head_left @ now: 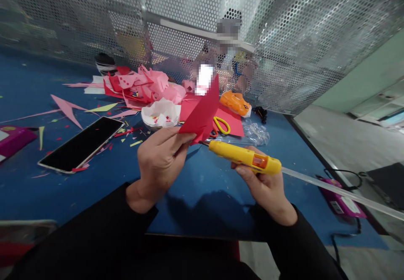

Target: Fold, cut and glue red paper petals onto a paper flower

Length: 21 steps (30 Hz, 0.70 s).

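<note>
My left hand (162, 162) pinches the lower edge of a folded piece of red paper (205, 112), which stands upright above the table. In my right hand (265, 187) is a yellow hot glue gun (243, 156), its dark nozzle pointing left at the paper's bottom corner; whether the tip touches the paper I cannot tell. A long translucent glue stick (341, 191) sticks out of the gun's rear toward the right. Behind the held paper lie scissors with yellow and orange handles (222, 125) and a flat red sheet (233, 120).
Pink and red paper scraps (148, 84) are heaped at the back, near a white bowl (160, 112) with scraps inside. A phone (83, 143) lies left. An orange bag (236, 102) stands by the perforated metal screen (189, 23). A purple box (344, 200) with a cable sits right.
</note>
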Tool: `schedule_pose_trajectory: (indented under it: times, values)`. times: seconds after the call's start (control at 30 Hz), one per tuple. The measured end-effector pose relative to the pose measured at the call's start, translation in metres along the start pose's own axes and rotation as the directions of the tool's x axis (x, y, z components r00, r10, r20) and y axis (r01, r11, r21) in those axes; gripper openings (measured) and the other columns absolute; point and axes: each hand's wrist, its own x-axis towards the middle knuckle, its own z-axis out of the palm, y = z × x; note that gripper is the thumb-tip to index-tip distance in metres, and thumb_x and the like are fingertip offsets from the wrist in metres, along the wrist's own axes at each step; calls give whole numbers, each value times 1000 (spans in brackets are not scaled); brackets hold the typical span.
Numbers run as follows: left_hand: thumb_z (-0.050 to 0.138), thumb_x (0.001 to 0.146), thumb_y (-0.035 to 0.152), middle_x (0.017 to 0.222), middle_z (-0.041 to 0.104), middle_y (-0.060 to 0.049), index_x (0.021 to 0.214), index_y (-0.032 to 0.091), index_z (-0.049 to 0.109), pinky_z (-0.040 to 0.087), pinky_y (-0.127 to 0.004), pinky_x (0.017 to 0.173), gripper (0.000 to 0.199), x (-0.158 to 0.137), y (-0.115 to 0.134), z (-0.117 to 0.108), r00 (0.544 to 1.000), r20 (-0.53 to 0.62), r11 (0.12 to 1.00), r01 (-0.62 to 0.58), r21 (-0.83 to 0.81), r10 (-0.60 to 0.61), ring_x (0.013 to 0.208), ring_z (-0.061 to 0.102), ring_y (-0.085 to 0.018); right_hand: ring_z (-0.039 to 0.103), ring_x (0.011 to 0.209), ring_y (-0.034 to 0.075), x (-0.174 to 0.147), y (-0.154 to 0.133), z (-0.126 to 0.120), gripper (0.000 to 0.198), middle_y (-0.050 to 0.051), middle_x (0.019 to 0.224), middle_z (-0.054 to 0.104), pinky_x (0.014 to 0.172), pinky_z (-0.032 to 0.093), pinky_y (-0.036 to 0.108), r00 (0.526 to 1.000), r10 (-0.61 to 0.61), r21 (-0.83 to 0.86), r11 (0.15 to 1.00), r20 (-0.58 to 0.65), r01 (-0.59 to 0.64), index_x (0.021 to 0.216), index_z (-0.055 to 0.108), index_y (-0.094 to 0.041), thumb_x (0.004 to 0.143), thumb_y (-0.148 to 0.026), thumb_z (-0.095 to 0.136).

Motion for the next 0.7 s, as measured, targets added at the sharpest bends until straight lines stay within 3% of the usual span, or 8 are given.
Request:
schedule_pose_trajectory:
  times: [0.7]
  values:
    - [65,90,14,92,80,-1,94,28,78,61,-33,80,19,0,-1,2,998,-47,999,-40,2,40,85,75,-19,56,57,13,2,-2,0,12,-2,69,60,50,43,25,1000,-6,-10,1000,-14,6,85,66,-24,93,-32,65]
